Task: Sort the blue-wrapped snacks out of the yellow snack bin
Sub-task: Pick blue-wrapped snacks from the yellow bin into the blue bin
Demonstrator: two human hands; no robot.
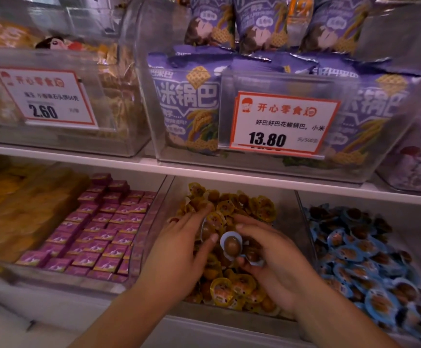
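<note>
Two hands are inside the yellow snack bin (pixel 289 209), the clear bin on the lower shelf full of yellow-wrapped snacks (pixel 229 290). Right hand (pixel 274 257) has fingers curled round a blue-wrapped snack (pixel 231 243), held just above the yellow pile at the bin's middle; a second blue edge shows under the fingers, hard to make out. Left hand (pixel 179 249) lies on the pile left of that, fingers fairly straight, thumb touching a blurred wrapper; grip unclear. Right of the yellow bin, a bin of blue-wrapped snacks (pixel 360 257), cut off at the frame edge. Left of it, purple boxes (pixel 99 232). Above it, a 13.80 price tag (pixel 283 124).
</note>
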